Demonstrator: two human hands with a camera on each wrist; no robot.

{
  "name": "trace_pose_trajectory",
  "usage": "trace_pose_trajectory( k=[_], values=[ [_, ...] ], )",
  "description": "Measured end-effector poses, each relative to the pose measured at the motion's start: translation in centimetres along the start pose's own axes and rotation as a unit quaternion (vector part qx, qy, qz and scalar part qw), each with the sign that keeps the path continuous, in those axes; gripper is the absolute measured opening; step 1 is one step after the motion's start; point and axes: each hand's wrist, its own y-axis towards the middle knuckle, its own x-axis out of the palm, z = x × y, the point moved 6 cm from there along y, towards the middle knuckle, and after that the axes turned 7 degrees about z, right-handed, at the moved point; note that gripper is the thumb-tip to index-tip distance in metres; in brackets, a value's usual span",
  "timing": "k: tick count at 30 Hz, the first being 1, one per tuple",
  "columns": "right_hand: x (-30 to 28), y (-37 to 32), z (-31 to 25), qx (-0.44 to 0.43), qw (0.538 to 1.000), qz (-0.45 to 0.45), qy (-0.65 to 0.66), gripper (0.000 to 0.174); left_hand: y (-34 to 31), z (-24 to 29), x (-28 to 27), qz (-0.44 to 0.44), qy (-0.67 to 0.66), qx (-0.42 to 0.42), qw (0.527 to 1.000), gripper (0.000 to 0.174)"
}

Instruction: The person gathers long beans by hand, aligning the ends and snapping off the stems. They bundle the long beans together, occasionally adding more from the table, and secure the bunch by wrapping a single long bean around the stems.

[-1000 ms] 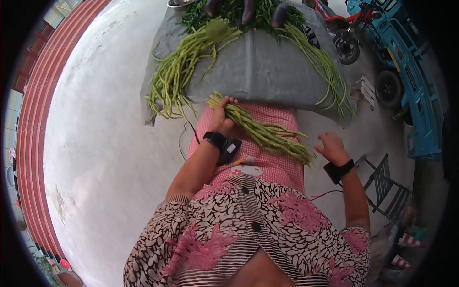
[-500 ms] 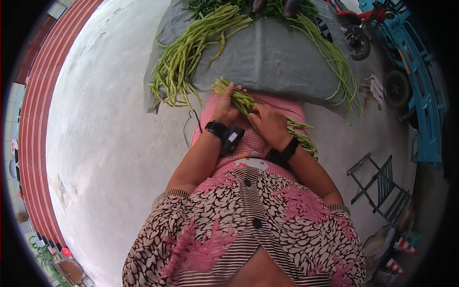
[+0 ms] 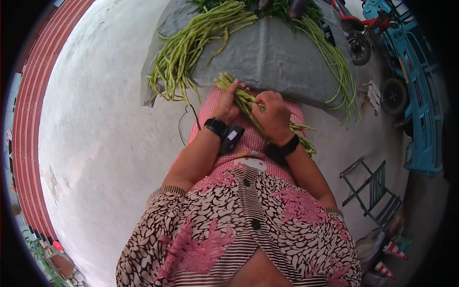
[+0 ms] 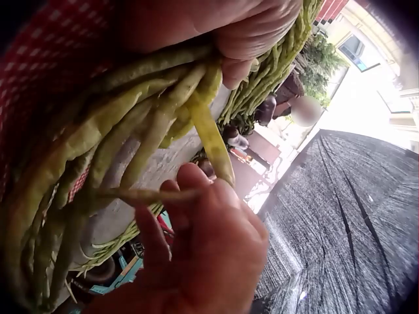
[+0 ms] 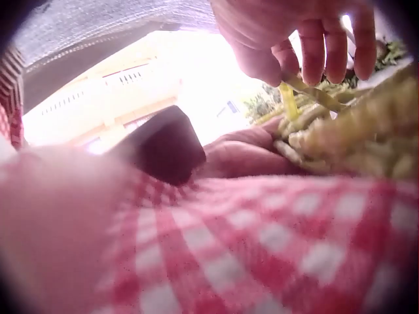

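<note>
A bundle of long green beans [image 3: 246, 103] lies slantwise over the person's lap. Its upper left end is gripped by the left hand [image 3: 226, 104], thumb on top. The right hand [image 3: 275, 117] is over the middle of the bundle. In the left wrist view the right hand [image 4: 206, 242] pinches a yellowish bean strand [image 4: 213, 140] between thumb and finger, beside the beans held by the left hand [image 4: 222, 26]. The right wrist view also shows the pinched strand [image 5: 288, 101] under the right hand [image 5: 301, 39].
A grey-covered table [image 3: 267, 57] stands in front, with a bean pile [image 3: 191, 45] at left, thinner beans [image 3: 334, 62] at right and eggplants [image 3: 296, 8] on leafy greens at the back. A folding stool [image 3: 375, 191] and a blue vehicle [image 3: 423, 105] are at right.
From beside the bundle's far end, the right hand has come left onto its middle and now pinches a strand. The left hand keeps its grip, slightly farther forward.
</note>
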Motion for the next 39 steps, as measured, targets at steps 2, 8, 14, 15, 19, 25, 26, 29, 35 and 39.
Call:
trace_pose_trajectory(
  k=[2,8,14,15,19,25,26,29,35,39],
  values=[
    [0.0,0.0,0.1,0.032,0.998,-0.022,0.058,0.017,0.3,-0.3,0.2,-0.006,0.010,-0.026,1.000,0.018],
    [1.2,-0.6,1.9,0.317,0.826,-0.163,0.437,0.021,0.8,-0.3,-0.3,-0.017,-0.001,-0.024,1.000,0.021],
    [-2.4,-3.2,3.2,0.263,0.886,-0.365,0.112,0.032,-0.6,0.5,0.5,-0.014,-0.003,0.001,1.000,0.017],
    [-3.5,-3.3,2.8,0.139,0.933,-0.331,0.004,0.033,-0.6,0.5,0.6,-0.018,-0.001,0.005,1.000,0.017],
    [-6.7,-2.8,0.6,0.201,0.915,-0.350,0.022,0.035,-0.7,0.4,1.3,-0.040,-0.007,0.019,0.999,0.018],
    [-9.9,-2.9,-0.7,0.126,0.927,-0.345,-0.078,0.032,-0.4,0.5,1.0,-0.043,-0.016,0.006,0.999,0.016],
    [-10.4,-3.0,-1.2,0.128,0.916,-0.374,-0.065,0.031,-0.1,0.6,0.5,-0.032,-0.036,0.013,0.999,0.016],
    [-11.3,-3.3,-2.0,0.130,0.907,-0.398,-0.047,0.027,-0.8,0.9,1.3,-0.044,-0.046,0.040,0.997,0.016],
    [-8.2,-1.8,1.8,0.112,0.984,-0.137,-0.026,0.019,-1.9,0.7,3.4,-0.129,-0.045,0.025,0.990,0.013],
    [-2.0,-0.7,2.9,0.089,0.985,-0.120,0.084,0.018,-2.1,0.8,3.6,-0.144,-0.032,0.017,0.989,0.013]
  ],
)
